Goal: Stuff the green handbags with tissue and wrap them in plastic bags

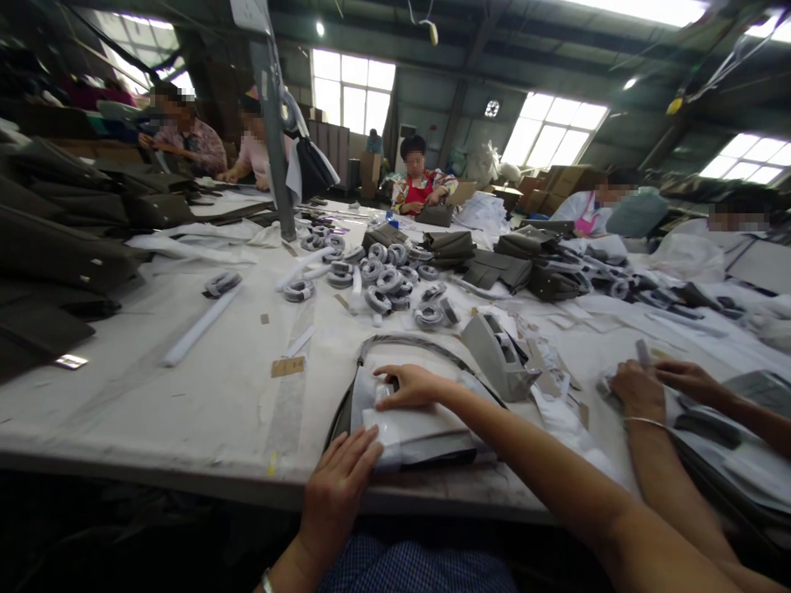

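Observation:
A dark handbag (473, 458) lies at the table's front edge, partly covered by white wrapping (414, 432). Its strap (420, 339) arches over the far side. My left hand (339, 486) presses its outstretched fingers on the near left corner of the wrapping. Reaching across the bag, my right hand (408, 387) curls thumb and fingers round a fold of the wrapping near the bag's upper left. What lies under those fingers is partly hidden. Just beyond the bag on the right stands a grey tape dispenser (498, 358).
Several wrapped strap coils (389, 280) lie mid-table, with dark bags (498, 272) behind. Dark bags (55, 247) are heaped at left. A white foam strip (203, 325) and cardboard piece (287, 366) lie nearby. A co-worker's hands (643, 387) work close on my right. A post (272, 140) rises beyond.

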The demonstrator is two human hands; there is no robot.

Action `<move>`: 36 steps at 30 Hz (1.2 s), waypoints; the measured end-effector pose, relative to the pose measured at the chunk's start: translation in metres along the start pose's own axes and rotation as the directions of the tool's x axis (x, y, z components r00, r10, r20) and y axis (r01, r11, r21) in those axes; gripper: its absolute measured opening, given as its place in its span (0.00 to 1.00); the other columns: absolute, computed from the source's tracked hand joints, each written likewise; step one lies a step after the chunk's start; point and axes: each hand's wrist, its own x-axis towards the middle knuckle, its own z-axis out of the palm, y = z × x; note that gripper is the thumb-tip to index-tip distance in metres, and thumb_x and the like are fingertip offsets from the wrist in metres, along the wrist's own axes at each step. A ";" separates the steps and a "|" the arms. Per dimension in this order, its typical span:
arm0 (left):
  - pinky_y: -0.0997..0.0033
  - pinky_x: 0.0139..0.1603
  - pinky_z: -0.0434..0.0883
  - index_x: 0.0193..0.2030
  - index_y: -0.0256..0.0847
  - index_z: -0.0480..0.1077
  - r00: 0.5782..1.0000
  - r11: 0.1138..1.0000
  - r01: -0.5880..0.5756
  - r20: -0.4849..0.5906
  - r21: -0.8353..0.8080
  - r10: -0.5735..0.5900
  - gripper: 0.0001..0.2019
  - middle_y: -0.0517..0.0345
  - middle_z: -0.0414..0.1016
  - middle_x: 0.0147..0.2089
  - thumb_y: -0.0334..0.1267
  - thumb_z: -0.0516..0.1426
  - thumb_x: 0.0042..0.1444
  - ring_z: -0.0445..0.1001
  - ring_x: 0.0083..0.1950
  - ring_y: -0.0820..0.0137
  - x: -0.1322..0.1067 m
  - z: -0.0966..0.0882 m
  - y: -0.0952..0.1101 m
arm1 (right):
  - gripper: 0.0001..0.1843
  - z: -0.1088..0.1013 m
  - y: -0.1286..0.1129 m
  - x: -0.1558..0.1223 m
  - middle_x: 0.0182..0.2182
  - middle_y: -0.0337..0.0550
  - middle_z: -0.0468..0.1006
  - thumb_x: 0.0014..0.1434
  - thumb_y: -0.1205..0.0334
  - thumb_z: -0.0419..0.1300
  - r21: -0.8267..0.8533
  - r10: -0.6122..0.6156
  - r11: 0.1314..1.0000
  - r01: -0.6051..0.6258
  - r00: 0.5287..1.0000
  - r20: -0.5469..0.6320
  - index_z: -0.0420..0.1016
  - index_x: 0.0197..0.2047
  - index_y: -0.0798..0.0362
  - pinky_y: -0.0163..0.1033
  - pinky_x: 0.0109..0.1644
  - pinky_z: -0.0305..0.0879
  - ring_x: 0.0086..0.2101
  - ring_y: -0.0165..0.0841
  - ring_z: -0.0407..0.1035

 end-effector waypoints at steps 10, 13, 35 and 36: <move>0.49 0.64 0.68 0.67 0.44 0.62 0.998 0.991 0.036 0.054 -0.131 -0.029 0.27 0.48 0.70 0.64 0.26 0.51 0.60 0.68 0.65 0.59 -0.001 -0.007 0.003 | 0.33 0.009 0.018 0.010 0.51 0.43 0.80 0.52 0.37 0.65 0.091 -0.016 0.996 0.025 0.994 -0.108 0.79 0.54 0.49 0.37 0.53 0.65 0.50 0.42 0.73; 0.45 0.65 0.66 0.69 0.46 0.59 0.991 0.978 0.091 0.111 -0.187 -0.071 0.27 0.48 0.69 0.65 0.32 0.53 0.62 0.67 0.66 0.58 0.002 -0.013 0.006 | 0.34 0.013 0.019 0.008 0.52 0.43 0.80 0.51 0.35 0.65 0.089 -0.017 0.996 0.030 0.988 -0.152 0.79 0.54 0.48 0.36 0.54 0.64 0.51 0.43 0.73; 0.41 0.69 0.58 0.62 0.53 0.68 0.996 0.991 -0.060 0.054 -0.116 0.066 0.28 0.51 0.50 0.75 0.24 0.53 0.57 0.57 0.71 0.52 -0.024 -0.017 0.006 | 0.27 0.043 0.112 -0.159 0.57 0.51 0.75 0.61 0.47 0.56 0.201 0.353 0.930 -0.309 0.592 -0.724 0.74 0.59 0.52 0.53 0.64 0.63 0.57 0.48 0.69; 0.43 0.70 0.58 0.63 0.53 0.67 0.997 0.984 -0.022 0.072 -0.178 0.035 0.27 0.52 0.54 0.74 0.26 0.54 0.58 0.59 0.71 0.54 -0.022 -0.021 0.004 | 0.29 0.047 0.117 -0.162 0.57 0.51 0.75 0.60 0.45 0.56 0.276 0.434 0.899 -0.340 0.601 -0.671 0.74 0.59 0.52 0.53 0.64 0.63 0.58 0.49 0.69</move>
